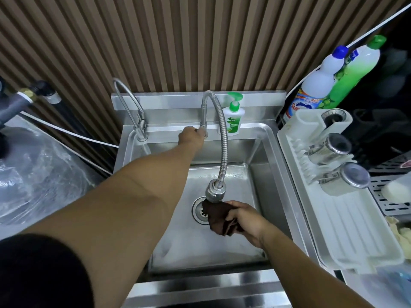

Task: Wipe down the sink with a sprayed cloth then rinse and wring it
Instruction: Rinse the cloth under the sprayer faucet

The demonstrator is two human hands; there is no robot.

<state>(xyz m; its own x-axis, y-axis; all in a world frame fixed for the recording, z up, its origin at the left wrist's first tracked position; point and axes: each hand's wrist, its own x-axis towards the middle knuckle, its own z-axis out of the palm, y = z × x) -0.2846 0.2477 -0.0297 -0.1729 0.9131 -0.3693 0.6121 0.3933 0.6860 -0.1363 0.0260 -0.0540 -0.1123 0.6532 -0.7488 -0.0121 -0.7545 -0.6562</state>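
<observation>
Stainless steel sink (262, 152), one, single basin, round drain (198, 215) at centre. White drying rack (347, 230), one, right of sink, carrying two steel cups (329, 150), both on their sides. Taps, two: flexible tap (223, 138) arching forward, spray head down over drain; rigid gooseneck tap (127, 97) at rear left. Cleaner bottles (320, 85), two, behind rack. Pump soap bottle (233, 115), one, on rear ledge. Left hand (191, 137), fingers curled on flexible tap's base. Right hand (246, 221), fisted round cloth's near end. Brown cloth (219, 216), one, bunched, directly under spray head, above drain; long axis diagonal, free end pointing rear-left.
</observation>
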